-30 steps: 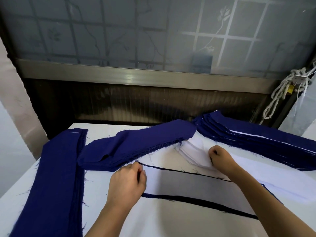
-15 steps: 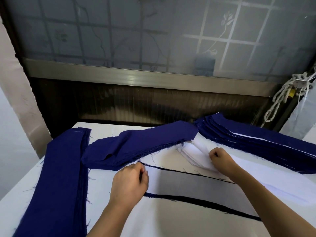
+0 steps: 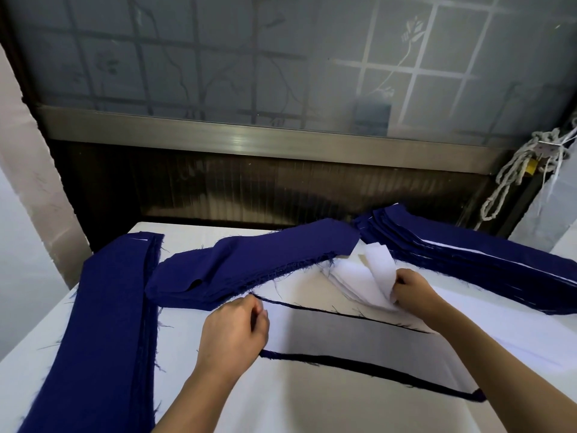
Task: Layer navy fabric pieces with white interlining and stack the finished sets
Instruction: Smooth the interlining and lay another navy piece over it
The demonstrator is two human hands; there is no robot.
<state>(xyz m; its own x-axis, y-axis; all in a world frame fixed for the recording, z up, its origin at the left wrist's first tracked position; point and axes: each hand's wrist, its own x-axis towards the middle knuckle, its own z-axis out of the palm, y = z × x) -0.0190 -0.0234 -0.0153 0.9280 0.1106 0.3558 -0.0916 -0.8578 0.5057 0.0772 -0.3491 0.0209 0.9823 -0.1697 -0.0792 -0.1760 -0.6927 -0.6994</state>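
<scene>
A navy piece covered by white interlining lies in front of me, its dark edges showing along both long sides. My left hand pinches the left end of this set. My right hand pinches one white interlining sheet and lifts its end off a pile of white interlining. A pile of loose navy pieces lies behind the set. A long navy stack runs down the left side. A layered stack of navy and white sits at the right.
All of it rests on a white table, whose far edge meets a dark panel under a frosted window. A bundle of white cord hangs at the far right. A pale wall stands on the left.
My right hand has peeled the end of one white sheet up from the interlining pile. My left hand keeps its pinch on the set's left end.
</scene>
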